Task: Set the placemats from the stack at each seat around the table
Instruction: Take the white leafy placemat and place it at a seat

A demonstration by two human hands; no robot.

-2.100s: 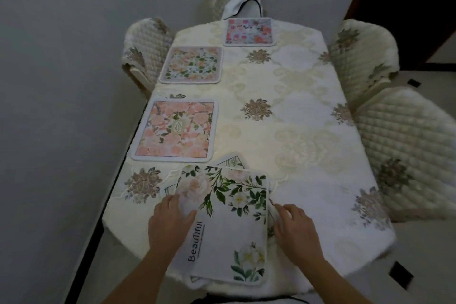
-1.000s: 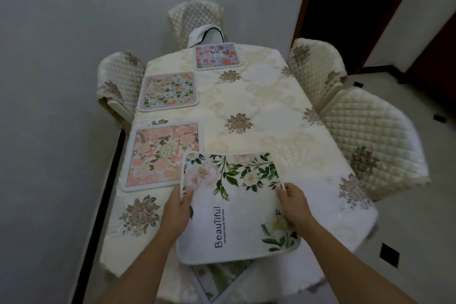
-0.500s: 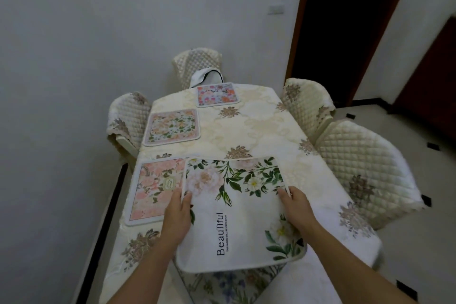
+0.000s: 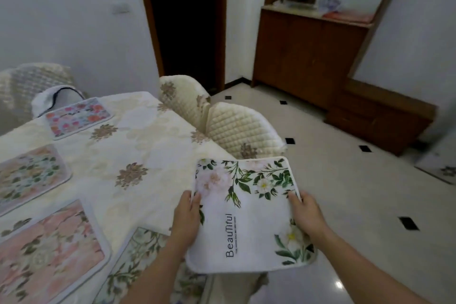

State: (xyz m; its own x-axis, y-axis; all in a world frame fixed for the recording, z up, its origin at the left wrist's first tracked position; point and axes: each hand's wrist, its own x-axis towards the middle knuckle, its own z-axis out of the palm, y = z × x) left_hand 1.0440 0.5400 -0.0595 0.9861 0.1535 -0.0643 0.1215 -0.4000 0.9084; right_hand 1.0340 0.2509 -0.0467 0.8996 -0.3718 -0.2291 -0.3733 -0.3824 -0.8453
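Left hand: thumb on top, clamped on the near-left edge of the white rectangular placemat printed with green leaves.
Right hand: pinching the opposite edge, likely to keep the mat flat.
Mat: in the air, past the cream tablecloth edge.
Beyond the fingertips: two quilted cream chairs, seats unset.
Left of the fingers: remaining floral stack; three laid floral mats.

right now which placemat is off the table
The white placemat printed "Beautiful", held up by the left hand and right hand; the other four lie flat on the tablecloth.
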